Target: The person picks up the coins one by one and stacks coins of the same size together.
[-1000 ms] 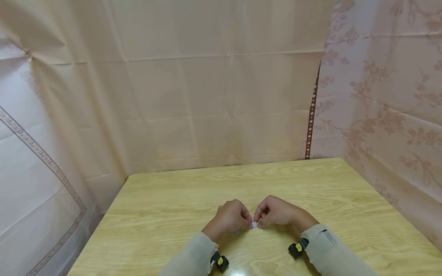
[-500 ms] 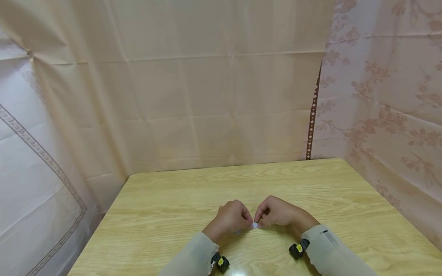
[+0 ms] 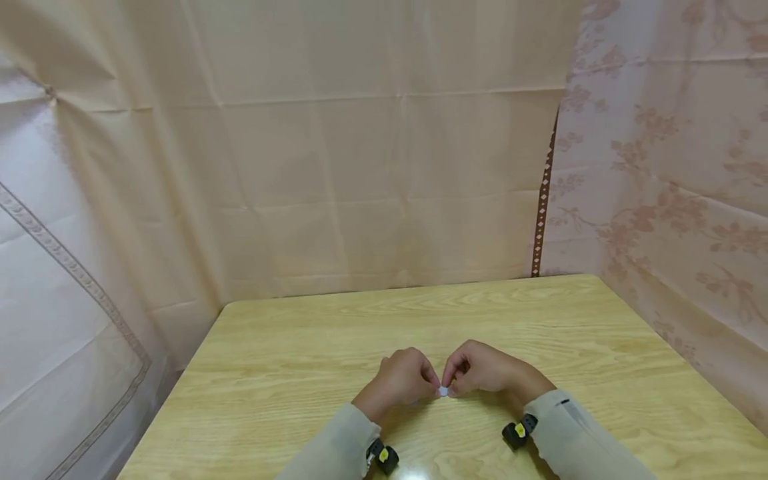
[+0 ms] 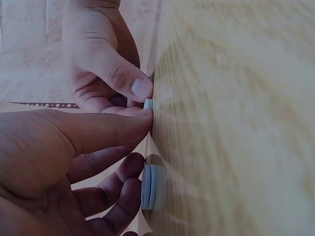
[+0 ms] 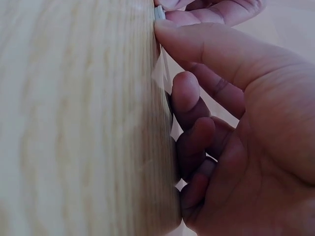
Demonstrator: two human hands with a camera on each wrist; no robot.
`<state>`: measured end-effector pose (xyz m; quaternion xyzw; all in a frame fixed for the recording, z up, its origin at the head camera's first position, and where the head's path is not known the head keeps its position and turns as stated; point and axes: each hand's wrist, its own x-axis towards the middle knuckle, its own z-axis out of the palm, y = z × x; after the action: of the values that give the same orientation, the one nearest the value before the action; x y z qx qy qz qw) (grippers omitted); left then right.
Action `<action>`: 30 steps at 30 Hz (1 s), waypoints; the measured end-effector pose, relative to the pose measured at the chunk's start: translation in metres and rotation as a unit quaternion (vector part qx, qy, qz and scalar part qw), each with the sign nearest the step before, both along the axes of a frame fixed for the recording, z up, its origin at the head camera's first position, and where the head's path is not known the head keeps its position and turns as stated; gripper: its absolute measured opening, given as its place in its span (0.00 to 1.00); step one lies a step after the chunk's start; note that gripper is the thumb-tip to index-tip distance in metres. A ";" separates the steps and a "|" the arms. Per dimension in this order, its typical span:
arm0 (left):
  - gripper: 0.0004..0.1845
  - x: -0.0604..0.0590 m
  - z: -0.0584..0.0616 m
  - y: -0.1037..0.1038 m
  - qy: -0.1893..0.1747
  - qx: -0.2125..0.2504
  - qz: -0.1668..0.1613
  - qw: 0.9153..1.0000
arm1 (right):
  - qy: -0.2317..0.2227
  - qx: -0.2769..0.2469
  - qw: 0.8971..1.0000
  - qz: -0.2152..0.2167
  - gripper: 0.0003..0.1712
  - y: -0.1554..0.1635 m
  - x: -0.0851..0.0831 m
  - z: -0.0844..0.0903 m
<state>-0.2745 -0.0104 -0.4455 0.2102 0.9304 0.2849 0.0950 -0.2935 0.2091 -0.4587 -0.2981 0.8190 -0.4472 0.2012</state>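
Note:
My left hand (image 3: pixel 401 377) and right hand (image 3: pixel 485 368) meet low over the table, fingertips facing each other. Between them is a small pale blue-white disc (image 3: pixel 443 391), pinched at its left side by my left thumb and finger and at its right side by the right ones. Seen edge-on in the left wrist view, this disc (image 4: pixel 148 103) shows a layered edge near the tabletop. Two similar flat discs stacked together (image 4: pixel 149 187) lie on the table by the left hand's curled lower fingers, which touch or nearly touch them. In the right wrist view the disc (image 5: pixel 159 13) is partly hidden by the thumb.
The wood-grain table (image 3: pixel 312 340) has rounded far corners. A beige cloth (image 3: pixel 360 167) hangs behind it, with a flowered cloth (image 3: pixel 678 167) to the right. Black wrist cameras (image 3: pixel 514 436) are strapped below both pale sleeves (image 3: pixel 582 433).
Both hands hold almost the same pose around the disc throughout. Less of the bluish piece beneath the left hand shows now in the head view.

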 end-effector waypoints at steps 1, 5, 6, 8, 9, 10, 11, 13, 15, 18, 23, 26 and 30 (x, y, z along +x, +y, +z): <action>0.10 0.000 0.000 0.000 -0.001 0.000 -0.001 1.000 | 0.002 0.002 1.000 0.001 0.06 0.000 0.000 0.000; 0.10 -0.001 0.001 0.001 -0.003 -0.001 -0.002 1.000 | 0.003 0.003 1.000 0.002 0.04 0.001 0.000 0.001; 0.10 -0.001 0.001 0.001 -0.002 0.000 -0.002 1.000 | 0.003 0.002 1.000 0.002 0.03 0.001 0.000 0.001; 0.10 -0.001 0.001 0.001 -0.003 -0.002 -0.001 1.000 | 0.003 -0.002 1.000 0.003 0.03 0.000 0.000 0.001; 0.10 -0.001 0.001 0.001 -0.004 -0.002 -0.001 1.000 | 0.003 -0.003 1.000 0.003 0.03 0.000 0.000 0.001; 0.10 -0.002 0.001 0.001 -0.005 -0.002 -0.001 1.000 | 0.001 -0.004 1.000 0.003 0.03 0.000 0.000 0.001; 0.10 -0.002 0.000 0.001 -0.006 -0.003 0.000 1.000 | -0.001 -0.005 1.000 0.003 0.03 -0.001 0.000 0.001; 0.10 -0.002 -0.001 0.001 -0.009 -0.004 0.000 1.000 | -0.002 -0.007 1.000 0.005 0.03 -0.001 0.000 0.000; 0.10 -0.002 -0.002 0.001 -0.008 -0.002 0.000 1.000 | -0.002 -0.007 1.000 0.005 0.03 -0.001 0.000 -0.001; 0.10 -0.002 -0.003 0.000 -0.010 -0.001 0.001 1.000 | 0.002 -0.005 1.000 0.005 0.02 -0.001 0.000 -0.002; 0.10 -0.002 -0.003 -0.002 -0.013 0.000 -0.001 1.000 | -0.001 -0.003 1.000 0.010 0.03 0.000 -0.003 -0.004; 0.08 -0.001 -0.001 -0.004 -0.019 0.004 -0.007 1.000 | -0.001 -0.001 1.000 0.012 0.03 0.001 -0.003 -0.004; 0.05 -0.001 0.004 -0.013 -0.031 0.019 -0.014 0.999 | 0.005 0.012 1.000 0.004 0.04 0.005 -0.001 -0.005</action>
<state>-0.2752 -0.0231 -0.4413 0.2162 0.9182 0.3078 0.1242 -0.2945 0.2142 -0.4637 -0.3011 0.8241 -0.4349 0.2029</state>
